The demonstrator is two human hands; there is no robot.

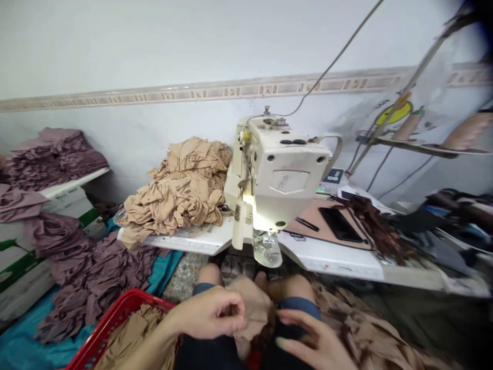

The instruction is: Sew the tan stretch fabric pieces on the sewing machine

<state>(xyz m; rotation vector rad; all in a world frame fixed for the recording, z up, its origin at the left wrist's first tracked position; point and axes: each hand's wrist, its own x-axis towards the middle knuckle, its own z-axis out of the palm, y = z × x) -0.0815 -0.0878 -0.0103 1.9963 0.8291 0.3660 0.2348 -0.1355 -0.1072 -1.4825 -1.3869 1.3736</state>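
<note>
While the head view is showing a limp tan fabric piece (pixel 257 308) hanging between the knees (pixel 210 274), it is running the risk of falling to the floor (pixel 187 272), since only the left hand (pixel 215 314) is apparently supporting it. A loose pinch could be letting it slide down, or drop among the similar tan cloths (pixel 140 321) inside the red basket (pixel 133 297), where near-matching colour could be causing a mix-up. Its folds could also be snagging on the sewing machine (pixel 288 180) if it is passing too close to the front edge of the bench (pixel 342 264).

The piece is hanging between the hands, just beside the left fingertips and below the bench's front edge. The left hand is forming a narrow ring, seemingly pinching the piece, though blur is hiding the exact contact. The right hand (pixel 308 341) is holding its thumb and fingers wide apart near the piece, seemingly gripping nothing; whether it is touching the edge, I cannot tell.
</note>
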